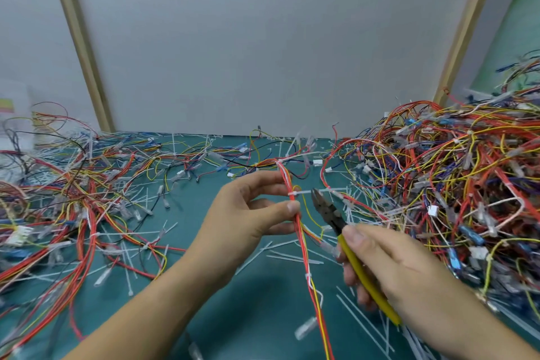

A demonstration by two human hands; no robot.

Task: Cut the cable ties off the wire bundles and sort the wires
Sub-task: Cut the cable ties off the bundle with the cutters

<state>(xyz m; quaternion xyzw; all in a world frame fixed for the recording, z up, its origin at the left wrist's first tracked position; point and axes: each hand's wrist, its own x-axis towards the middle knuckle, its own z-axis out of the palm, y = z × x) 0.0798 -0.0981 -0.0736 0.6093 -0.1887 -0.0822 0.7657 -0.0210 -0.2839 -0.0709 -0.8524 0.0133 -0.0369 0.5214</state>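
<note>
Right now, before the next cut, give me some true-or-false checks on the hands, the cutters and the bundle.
1. The left hand pinches the wire bundle just below a white cable tie. True.
2. The right hand holds red-handled cutters. False: the cutters have yellow handles.
3. The cutters are clamped on the bundle's wires. False: their tip is off to the right of the bundle, near the tie's tail.
4. A second tie sits lower on the same bundle. True.
5. The taller wire heap lies on the person's left. False: the taller heap is on the right.
</note>
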